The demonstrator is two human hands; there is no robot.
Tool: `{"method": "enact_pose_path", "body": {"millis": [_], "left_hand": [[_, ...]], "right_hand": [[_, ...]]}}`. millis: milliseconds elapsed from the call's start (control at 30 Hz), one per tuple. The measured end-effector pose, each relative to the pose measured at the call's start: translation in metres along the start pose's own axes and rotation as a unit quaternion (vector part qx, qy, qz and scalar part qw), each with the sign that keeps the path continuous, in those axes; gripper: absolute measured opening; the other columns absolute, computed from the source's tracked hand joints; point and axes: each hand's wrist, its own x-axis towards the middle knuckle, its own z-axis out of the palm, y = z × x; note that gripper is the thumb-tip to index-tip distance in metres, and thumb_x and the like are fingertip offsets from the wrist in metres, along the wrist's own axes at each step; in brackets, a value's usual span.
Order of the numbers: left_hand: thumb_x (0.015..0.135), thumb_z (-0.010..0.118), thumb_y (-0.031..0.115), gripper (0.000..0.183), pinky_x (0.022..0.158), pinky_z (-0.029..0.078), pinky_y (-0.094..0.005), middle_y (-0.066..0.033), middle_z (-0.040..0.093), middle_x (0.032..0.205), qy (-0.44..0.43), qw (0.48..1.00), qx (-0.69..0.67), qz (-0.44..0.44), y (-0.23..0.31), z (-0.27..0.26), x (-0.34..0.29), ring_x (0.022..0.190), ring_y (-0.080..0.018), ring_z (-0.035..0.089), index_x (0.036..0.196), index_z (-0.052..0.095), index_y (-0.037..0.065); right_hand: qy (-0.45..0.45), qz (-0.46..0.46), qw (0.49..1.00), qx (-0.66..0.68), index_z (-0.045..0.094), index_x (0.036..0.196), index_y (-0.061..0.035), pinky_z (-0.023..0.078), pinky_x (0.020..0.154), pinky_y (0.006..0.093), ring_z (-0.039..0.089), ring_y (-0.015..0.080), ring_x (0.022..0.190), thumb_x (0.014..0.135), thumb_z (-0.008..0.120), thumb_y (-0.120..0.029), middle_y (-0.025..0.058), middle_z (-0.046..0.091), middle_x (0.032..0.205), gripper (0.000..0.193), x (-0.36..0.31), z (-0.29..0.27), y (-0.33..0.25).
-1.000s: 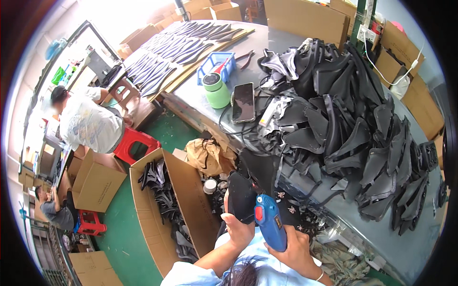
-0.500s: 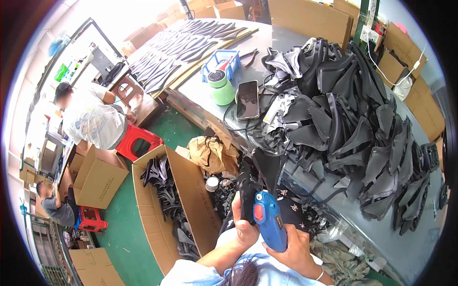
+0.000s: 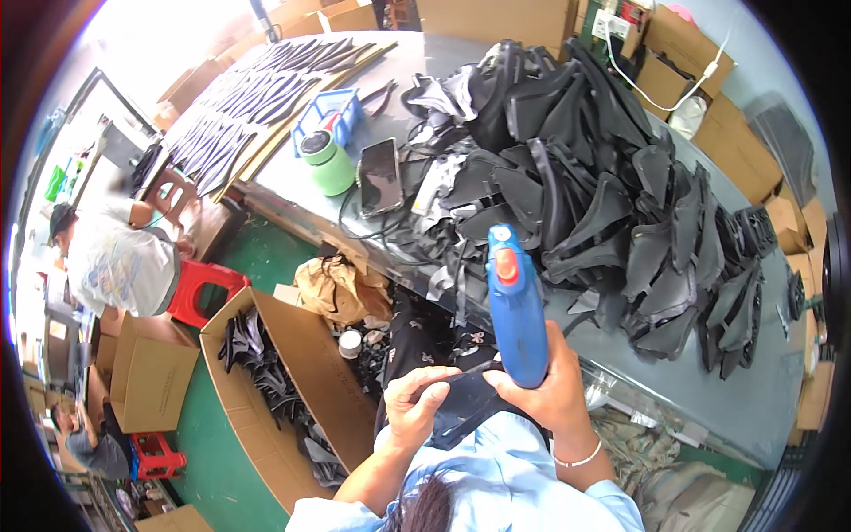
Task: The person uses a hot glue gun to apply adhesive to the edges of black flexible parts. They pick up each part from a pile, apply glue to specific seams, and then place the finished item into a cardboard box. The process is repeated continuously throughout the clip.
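Grasping a blue tool (image 3: 520, 324) and a dark panel (image 3: 470, 403), beside the grey table (image 3: 727, 410).
Clasping the likely stiff tool by its body in the right hand (image 3: 558, 390); pinching the probably light, pliable panel, best by its edge, in the left hand (image 3: 413, 410).

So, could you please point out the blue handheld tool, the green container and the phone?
Blue handheld tool (image 3: 521, 326), head view: middle of its body.
Green container (image 3: 331, 171), head view: middle of its side.
Phone (image 3: 381, 177), head view: middle of its dark screen.

Green floor (image 3: 199, 418); red stools (image 3: 188, 288) left; grey table (image 3: 740, 417); pale blue wall (image 3: 776, 75) right; glare (image 3: 168, 44) upper left.
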Motion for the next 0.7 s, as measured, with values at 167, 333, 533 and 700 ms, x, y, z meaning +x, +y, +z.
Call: {"method": "enact_pose_path", "body": {"millis": [167,333,533,700], "left_hand": [[0.084,0.056,0.014,0.019,0.069,0.051,-0.0345,-0.0158,0.066,0.085,0.125,0.953,0.045,0.273,0.018,0.017,0.015,0.074,-0.0254,0.062,0.084,0.061,-0.004],[0.091,0.052,0.045,0.051,0.075,0.047,-0.0360,-0.0128,0.064,0.087,-0.224,0.966,-0.098,-0.088,0.005,0.039,-0.014,0.083,-0.0246,0.061,0.092,0.062,-0.005],[0.095,0.043,0.048,0.054,0.099,0.038,-0.0421,-0.0133,0.055,0.117,-0.026,0.940,-0.329,-0.089,0.009,0.052,0.016,0.113,-0.0258,0.051,0.128,0.046,0.005],[0.095,0.041,0.050,0.055,0.097,0.044,-0.0395,-0.0162,0.053,0.121,0.063,0.940,-0.334,0.037,0.027,0.029,0.040,0.117,-0.0285,0.050,0.125,0.046,0.005]], "right_hand": [[0.062,0.018,0.994,0.092,0.051,0.101,-0.0019,0.050,0.067,0.0294,0.063,0.0156,0.073,0.069,0.079,-0.015,0.0087,0.065,0.082,0.044,0.003,-0.006,0.015],[0.076,0.006,0.987,0.142,0.051,0.097,-0.0021,0.048,0.067,0.0280,0.058,0.0117,0.072,0.069,0.078,-0.011,0.0040,0.059,0.078,0.040,0.006,0.002,0.010],[0.028,-0.052,0.994,0.090,0.049,0.102,-0.0013,0.050,0.061,0.0307,0.063,0.0187,0.064,0.068,0.081,-0.018,0.0084,0.062,0.075,0.049,0.009,0.006,0.012],[-0.048,-0.029,0.997,-0.044,0.049,0.100,0.0009,0.052,0.058,0.0345,0.067,0.0274,0.063,0.066,0.083,-0.027,0.0147,0.064,0.072,0.056,-0.022,0.015,0.011]]}}
